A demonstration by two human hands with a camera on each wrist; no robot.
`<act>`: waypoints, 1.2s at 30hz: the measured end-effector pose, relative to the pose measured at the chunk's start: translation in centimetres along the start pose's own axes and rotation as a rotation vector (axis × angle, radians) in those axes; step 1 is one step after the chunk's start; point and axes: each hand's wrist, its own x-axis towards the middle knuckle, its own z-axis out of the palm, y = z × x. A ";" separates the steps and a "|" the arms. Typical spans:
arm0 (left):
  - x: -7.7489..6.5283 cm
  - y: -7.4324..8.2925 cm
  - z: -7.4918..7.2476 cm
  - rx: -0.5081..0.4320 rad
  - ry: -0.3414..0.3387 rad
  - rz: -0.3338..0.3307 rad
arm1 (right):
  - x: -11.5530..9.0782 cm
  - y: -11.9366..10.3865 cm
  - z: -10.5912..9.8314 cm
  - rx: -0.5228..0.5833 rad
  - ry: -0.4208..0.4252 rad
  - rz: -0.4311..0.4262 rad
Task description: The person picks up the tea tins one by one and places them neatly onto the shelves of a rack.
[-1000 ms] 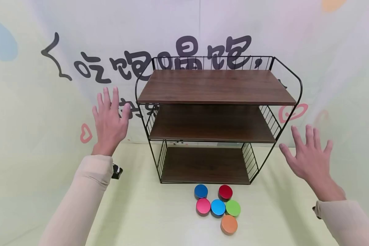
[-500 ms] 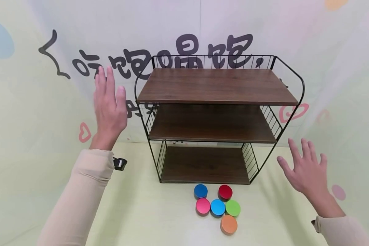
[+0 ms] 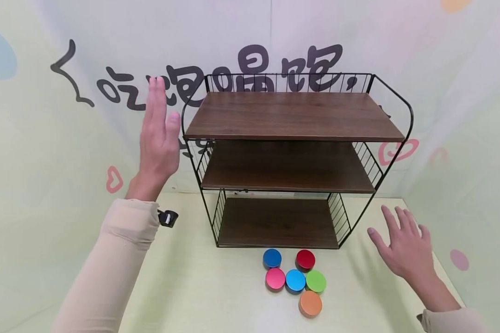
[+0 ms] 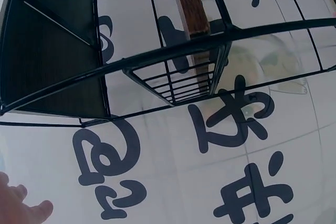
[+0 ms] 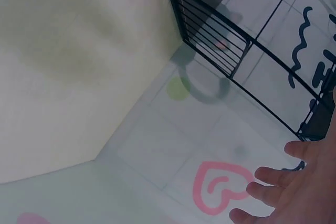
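A left hand [image 3: 160, 134] is hovering flat and empty just beside a 3-tier wire shelf [image 3: 293, 118]. 6 colored round tins [image 3: 295, 280] are sitting clustered before it, within reach. A right hand [image 3: 404, 249] is spreading empty above the table [image 3: 200, 286].

Long beige sleeves [image 3: 108, 259], black wrist strap [image 3: 168, 218]

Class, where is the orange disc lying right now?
In the head view the orange disc lies on the table in front of the shelf rack, nearest the camera in the cluster, just below the green disc.
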 end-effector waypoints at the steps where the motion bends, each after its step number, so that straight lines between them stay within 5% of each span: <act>1: 0.0 0.1 0.1 -0.012 -0.008 0.001 | -0.2 -0.1 0.2 0.007 0.000 -0.003; 15: -0.1 0.4 1.3 -0.173 -0.029 0.035 | -2.7 -2.0 3.2 0.068 -0.012 -0.024; 27: -0.6 0.2 2.2 -0.174 -0.035 0.088 | -3.8 -3.6 5.4 0.089 -0.039 -0.034; 36: -0.8 0.6 2.8 -0.242 -0.014 0.051 | -4.7 -4.5 7.2 0.087 -0.069 -0.084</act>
